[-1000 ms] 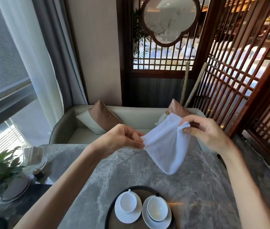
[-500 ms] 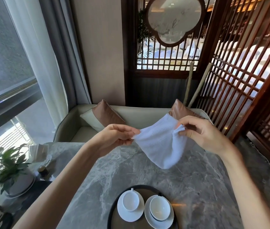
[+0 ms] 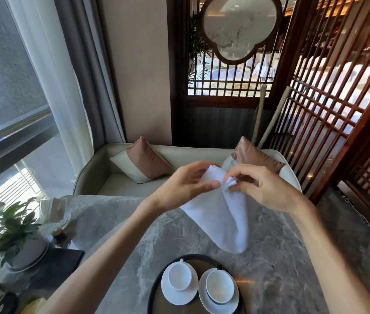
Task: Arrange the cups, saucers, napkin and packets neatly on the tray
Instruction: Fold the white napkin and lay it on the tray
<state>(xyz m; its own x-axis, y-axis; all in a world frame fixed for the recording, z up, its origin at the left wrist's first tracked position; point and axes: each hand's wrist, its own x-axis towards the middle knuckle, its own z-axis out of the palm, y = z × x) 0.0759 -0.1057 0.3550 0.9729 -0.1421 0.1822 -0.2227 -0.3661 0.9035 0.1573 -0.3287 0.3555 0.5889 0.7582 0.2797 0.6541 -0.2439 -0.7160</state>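
Note:
A white cloth napkin [image 3: 224, 214] hangs in the air above the grey marble table [image 3: 281, 257]. My left hand [image 3: 184, 184] and my right hand [image 3: 261, 186] both pinch its top corners, close together, and its lower tip points down toward the tray. The round dark tray [image 3: 156, 282] lies at the near edge of the table. Two white cups, the left cup [image 3: 179, 277] and the right cup [image 3: 219, 286], stand side by side on white saucers [image 3: 193, 293] on it. No packets are in view.
A potted plant [image 3: 9, 232] and a small glass holder with paper [image 3: 52, 211] stand at the table's left. A beige sofa with two brown cushions [image 3: 143, 162] lies beyond the table. A wooden lattice screen [image 3: 338, 98] rises on the right.
My two hands have come together, so the napkin's top corners now meet and the cloth hangs folded instead of spread. The view has tilted slightly downward.

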